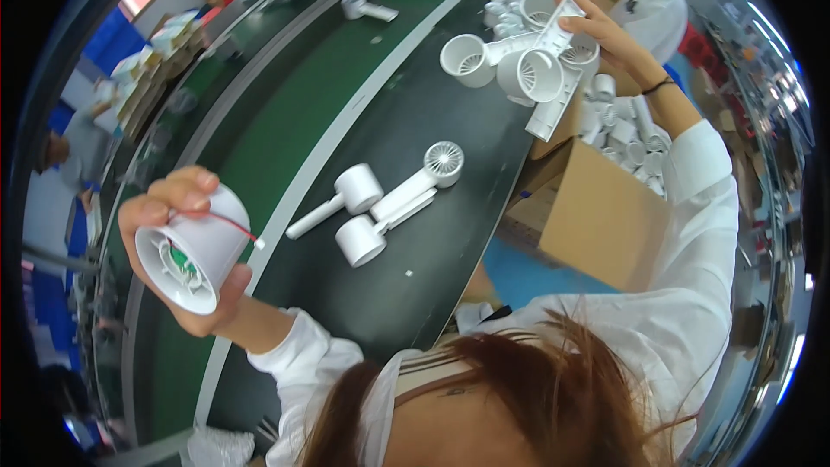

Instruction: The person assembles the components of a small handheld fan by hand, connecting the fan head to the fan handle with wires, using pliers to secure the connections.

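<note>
My left hand (138, 220) is wrapped round a white cylindrical housing (226, 229), tilted so its end faces me. A green circuit board (179, 257) shows inside, and a thin red wire (226, 220) with a small white plug runs across its side. At the upper right, my right hand (598, 28) is closed on the handle of a white fan shell (558, 26). Other white fan shells (467, 60) with slotted ends cluster against it; how many the hand holds I cannot tell. Between my hands, several more white fan shells (359, 188) with handles lie on the dark tabletop (389, 121).
An open cardboard box (605, 216) stands right of the table, with white plastic parts (627, 138) piled beside it. Beyond a pale rail (346, 117) runs a green conveyor belt (285, 78) carrying one white part (370, 9). A person (653, 9) works at the far right.
</note>
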Tool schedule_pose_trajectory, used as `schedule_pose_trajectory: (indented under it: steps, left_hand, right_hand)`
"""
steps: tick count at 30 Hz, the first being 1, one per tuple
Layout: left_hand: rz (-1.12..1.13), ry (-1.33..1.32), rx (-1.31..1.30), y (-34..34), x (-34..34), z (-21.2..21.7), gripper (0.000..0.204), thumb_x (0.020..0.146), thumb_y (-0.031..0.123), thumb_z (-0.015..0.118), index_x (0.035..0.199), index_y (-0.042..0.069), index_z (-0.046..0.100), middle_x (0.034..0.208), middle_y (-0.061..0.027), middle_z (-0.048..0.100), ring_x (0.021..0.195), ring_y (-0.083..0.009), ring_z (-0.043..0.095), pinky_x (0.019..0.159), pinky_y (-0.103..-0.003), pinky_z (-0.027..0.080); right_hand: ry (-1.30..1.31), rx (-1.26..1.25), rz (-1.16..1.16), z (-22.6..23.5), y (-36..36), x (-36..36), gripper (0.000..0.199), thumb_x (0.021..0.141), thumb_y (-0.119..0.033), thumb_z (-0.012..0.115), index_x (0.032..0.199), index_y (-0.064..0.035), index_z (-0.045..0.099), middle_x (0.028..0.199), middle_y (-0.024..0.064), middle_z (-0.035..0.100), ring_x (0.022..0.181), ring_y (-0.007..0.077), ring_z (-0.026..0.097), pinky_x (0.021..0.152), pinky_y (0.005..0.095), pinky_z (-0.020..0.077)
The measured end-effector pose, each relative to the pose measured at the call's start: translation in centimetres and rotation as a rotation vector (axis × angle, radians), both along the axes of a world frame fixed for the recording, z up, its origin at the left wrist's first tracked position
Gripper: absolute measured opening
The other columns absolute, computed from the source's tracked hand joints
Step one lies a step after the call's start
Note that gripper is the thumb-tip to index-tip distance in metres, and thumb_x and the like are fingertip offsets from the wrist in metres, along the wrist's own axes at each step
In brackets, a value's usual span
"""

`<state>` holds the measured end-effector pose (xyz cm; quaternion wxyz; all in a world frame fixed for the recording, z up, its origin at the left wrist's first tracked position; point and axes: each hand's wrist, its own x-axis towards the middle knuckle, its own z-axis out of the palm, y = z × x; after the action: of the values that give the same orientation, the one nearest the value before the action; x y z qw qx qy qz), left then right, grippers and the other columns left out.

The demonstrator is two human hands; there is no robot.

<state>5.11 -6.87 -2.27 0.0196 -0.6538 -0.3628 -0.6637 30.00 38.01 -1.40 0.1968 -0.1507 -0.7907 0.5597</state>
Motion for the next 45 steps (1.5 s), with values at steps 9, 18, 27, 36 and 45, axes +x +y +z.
schedule_pose_trajectory:
  steps: [9,18,27,36,45]
  left_hand:
    - [0.038,0.137,-0.014,-3.3,1.2,1.4,0.077,0.048,0.005,0.068,0.121,0.010,0.044,0.107,-0.0114,0.054,0.106,-0.0319,0.050,0.096,-0.040,0.032]
    - [0.122,0.168,-0.137,-5.0,5.7,1.9,0.076,0.049,0.003,0.072,0.119,0.009,0.043,0.106,-0.0116,0.056,0.105,-0.0308,0.051,0.094,-0.040,0.034]
    - [0.204,0.181,-0.056,-6.2,9.8,-0.3,0.068,0.055,0.005,0.076,0.115,0.001,0.044,0.101,-0.0193,0.060,0.100,-0.0318,0.057,0.090,-0.044,0.042]
    - [0.307,-0.056,-0.005,-6.5,11.4,-4.1,0.066,0.051,0.010,0.075,0.110,-0.001,0.048,0.096,-0.0184,0.062,0.097,-0.0298,0.059,0.090,-0.041,0.042]
    - [0.365,-0.270,-0.022,-8.7,12.6,-8.6,0.066,0.048,0.009,0.071,0.109,-0.001,0.048,0.096,-0.0164,0.062,0.098,-0.0281,0.058,0.093,-0.041,0.041]
  right_hand:
    - [-0.291,-0.057,0.587,-8.4,-6.1,-13.5,0.036,0.078,-0.022,0.067,0.104,-0.0148,0.043,0.094,-0.0047,0.043,0.090,0.0042,0.044,0.080,0.0221,0.0380]
    - [-0.519,-0.049,0.935,-11.7,-9.0,-21.0,0.038,0.073,-0.020,0.068,0.103,-0.0157,0.046,0.098,-0.0009,0.045,0.094,0.0111,0.049,0.080,0.0258,0.0421]
    - [-0.471,0.127,0.887,-12.5,-10.3,-21.2,0.049,0.073,-0.026,0.072,0.119,-0.0167,0.059,0.121,0.0065,0.053,0.109,0.0211,0.050,0.097,0.0348,0.0379]
    - [-0.221,0.227,0.818,-13.1,-9.5,-22.2,0.030,0.073,-0.026,0.073,0.095,-0.0061,0.068,0.116,0.0073,0.060,0.103,0.0171,0.055,0.089,0.0313,0.0443]
    - [-0.152,0.386,0.847,-6.7,-14.8,-17.7,0.018,0.075,-0.019,0.070,0.078,-0.0046,0.061,0.070,-0.0014,0.058,0.061,0.0051,0.052,0.048,0.0207,0.0403]
